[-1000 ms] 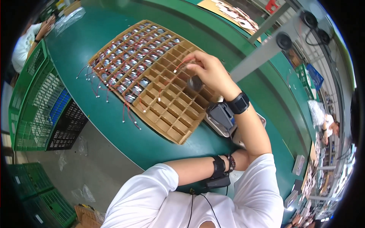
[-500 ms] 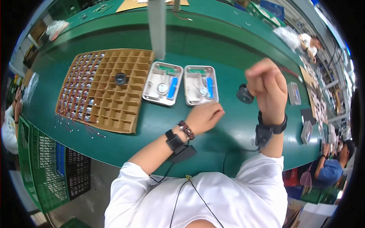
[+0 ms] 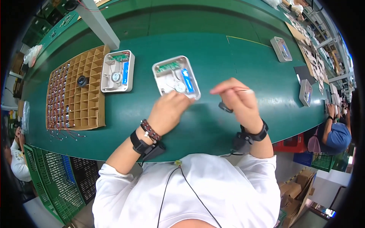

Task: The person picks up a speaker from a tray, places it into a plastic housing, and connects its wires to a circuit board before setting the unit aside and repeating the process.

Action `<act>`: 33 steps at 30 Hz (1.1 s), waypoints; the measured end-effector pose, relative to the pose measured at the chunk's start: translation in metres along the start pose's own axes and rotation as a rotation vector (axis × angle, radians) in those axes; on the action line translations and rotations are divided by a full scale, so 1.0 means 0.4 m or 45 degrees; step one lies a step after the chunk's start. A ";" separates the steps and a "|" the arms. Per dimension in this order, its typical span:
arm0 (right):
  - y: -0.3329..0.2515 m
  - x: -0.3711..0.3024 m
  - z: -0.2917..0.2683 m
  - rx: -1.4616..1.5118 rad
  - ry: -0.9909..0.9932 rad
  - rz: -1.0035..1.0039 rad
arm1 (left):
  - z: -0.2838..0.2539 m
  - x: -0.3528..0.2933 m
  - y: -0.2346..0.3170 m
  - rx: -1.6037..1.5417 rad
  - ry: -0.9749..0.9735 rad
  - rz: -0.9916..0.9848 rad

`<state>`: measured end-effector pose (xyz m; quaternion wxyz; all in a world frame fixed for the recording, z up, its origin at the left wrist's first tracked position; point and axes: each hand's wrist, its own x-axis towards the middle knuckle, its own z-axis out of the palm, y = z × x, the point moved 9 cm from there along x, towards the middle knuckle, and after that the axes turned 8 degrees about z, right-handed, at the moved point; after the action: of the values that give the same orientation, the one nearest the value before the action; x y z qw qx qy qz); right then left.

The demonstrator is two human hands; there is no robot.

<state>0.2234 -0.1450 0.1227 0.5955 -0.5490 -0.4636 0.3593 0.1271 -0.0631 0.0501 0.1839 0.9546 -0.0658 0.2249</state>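
My left hand [image 3: 169,114] is closed on the near rim of a white plastic housing [image 3: 156,74], tilted on the bench. Inside are a green circuit board [image 3: 168,67], a blue battery-like block [image 3: 187,80] and a round silver part [image 3: 178,87]. To the right, my right hand [image 3: 240,102] is raised, fingers curled. Below its fingers shows a black round part [image 3: 225,107]; a thin reddish wire [image 3: 240,88] with a pale end runs across the hand. The fingers partly hide their grip.
A second housing [image 3: 107,71] stands beside a cardboard divider tray [image 3: 86,108] of wired parts, with a black round piece [image 3: 82,81] on it. Two more housings [image 3: 276,45] lie at right. A grey post [image 3: 98,23] rises behind; co-workers sit at both sides.
The view has swung right. My left hand now grips the nearer housing, which has come away from the other one and turned. My right hand has lowered toward it.
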 end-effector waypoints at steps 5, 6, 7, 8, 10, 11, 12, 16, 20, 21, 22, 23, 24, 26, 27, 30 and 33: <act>0.032 0.000 -0.027 -0.368 0.170 -0.036 | -0.034 0.022 0.117 -0.125 0.097 0.176; 0.047 -0.001 -0.041 -0.060 0.151 0.026 | -0.051 0.028 0.104 -0.190 0.113 0.097; 0.060 -0.008 -0.046 0.251 0.128 0.092 | -0.068 0.027 0.095 -0.255 0.127 0.010; 0.062 -0.009 -0.045 0.246 0.130 0.102 | -0.076 0.026 0.088 -0.320 0.140 -0.077; 0.055 0.007 -0.020 0.745 -0.009 0.026 | -0.066 0.033 0.096 -0.519 0.139 -0.143; 0.050 0.010 -0.008 0.995 -0.078 -0.015 | -0.053 0.036 0.098 -0.706 0.135 -0.206; 0.048 0.012 0.004 0.989 -0.077 -0.008 | -0.043 0.040 0.096 -0.891 0.134 -0.264; 0.053 0.010 0.026 0.663 0.143 0.014 | -0.005 0.052 0.098 -0.846 -0.084 -0.317; 0.053 0.020 0.078 0.527 -0.018 0.123 | 0.017 0.047 0.101 -1.210 0.087 -0.201; 0.029 0.023 0.087 0.372 -0.090 0.033 | 0.014 0.041 0.098 -1.213 0.085 -0.198; 0.009 0.028 0.092 0.212 -0.163 -0.059 | 0.023 0.030 0.089 -1.349 0.024 -0.266; -0.008 0.030 0.098 0.052 -0.236 -0.151 | 0.029 0.018 0.080 -1.483 -0.039 -0.334; -0.004 0.038 0.085 0.047 -0.231 -0.150 | 0.041 0.005 0.076 -1.620 -0.106 -0.404; -0.015 0.048 0.027 -0.492 0.045 -0.347 | 0.031 -0.003 0.027 -1.809 0.128 -0.532; -0.023 0.043 0.011 -0.763 0.187 -0.444 | 0.025 -0.015 -0.016 -1.987 0.371 -0.664; 0.065 0.035 0.027 -1.200 0.067 -0.353 | 0.036 -0.043 -0.093 -2.136 0.423 -0.827; 0.095 0.031 0.053 -1.453 -0.036 -0.335 | 0.054 -0.053 -0.113 -2.180 0.422 -0.939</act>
<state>0.2103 -0.1214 0.0863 0.2389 -0.7158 -0.6559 -0.0170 0.1263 -0.0286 0.0079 0.8884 0.4118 0.1243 0.1605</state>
